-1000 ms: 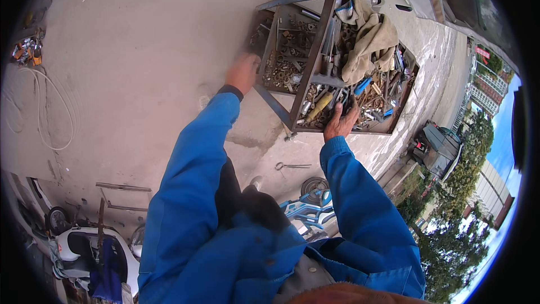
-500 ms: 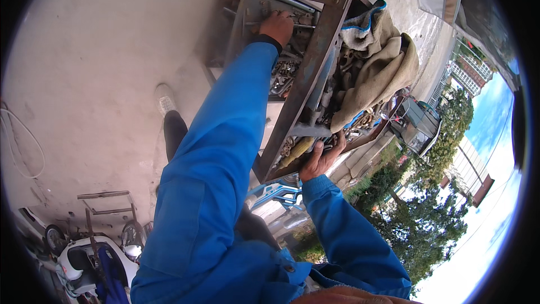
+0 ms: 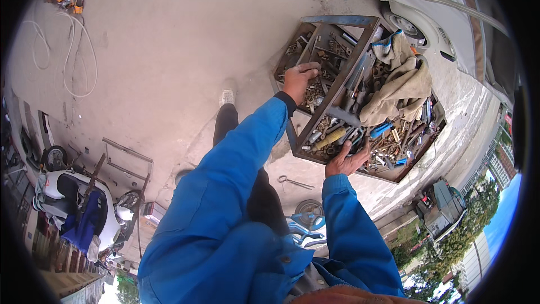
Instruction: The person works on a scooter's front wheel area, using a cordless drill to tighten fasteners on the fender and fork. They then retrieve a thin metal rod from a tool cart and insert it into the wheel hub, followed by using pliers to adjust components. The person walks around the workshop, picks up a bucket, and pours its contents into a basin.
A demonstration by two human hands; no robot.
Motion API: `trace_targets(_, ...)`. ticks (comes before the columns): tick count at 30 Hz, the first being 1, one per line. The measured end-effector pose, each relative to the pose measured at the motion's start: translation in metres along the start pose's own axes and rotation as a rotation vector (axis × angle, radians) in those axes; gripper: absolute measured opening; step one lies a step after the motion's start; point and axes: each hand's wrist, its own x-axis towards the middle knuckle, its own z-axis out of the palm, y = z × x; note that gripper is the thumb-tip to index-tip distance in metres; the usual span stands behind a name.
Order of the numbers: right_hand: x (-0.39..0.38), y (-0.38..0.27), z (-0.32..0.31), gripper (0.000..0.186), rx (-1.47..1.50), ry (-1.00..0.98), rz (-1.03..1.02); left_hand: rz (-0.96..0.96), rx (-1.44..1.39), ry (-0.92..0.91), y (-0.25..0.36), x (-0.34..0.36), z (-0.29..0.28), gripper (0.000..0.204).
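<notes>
Left grip (image 3: 300, 83) is drawing back along the lower tray (image 3: 307, 50) over metal parts (image 3: 313, 100) — whether pinching any, I cannot tell — while my right grip (image 3: 347, 161) is resting spread at the upper tray (image 3: 337, 85).

Daylit, with pale floor (image 3: 169, 34) beside a white vehicle (image 3: 469, 53); occupied far left of it by a white scooter (image 3: 109, 214); bounded, seen below the vehicle, by trees (image 3: 453, 247) and blue sky (image 3: 505, 214).

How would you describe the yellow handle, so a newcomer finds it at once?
On the metal rack, find the tray with the tan cloth. Up-left of the right hand lies the thick yellow handle, unlike the blue piece farther right.
</notes>
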Motion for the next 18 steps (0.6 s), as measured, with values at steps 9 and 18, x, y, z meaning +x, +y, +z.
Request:
trace_targets(9,0.015,0.017,0.042,0.077,-0.286,0.018,0.01,0.481,-0.116,0.427,0.067,-0.371,-0.132,0.036)
trace_targets(18,0.071,0.034,0.026,0.064,-0.059,0.115,-0.446,0.824,-0.599,0.664,-0.143,-0.69,-0.196,0.013)
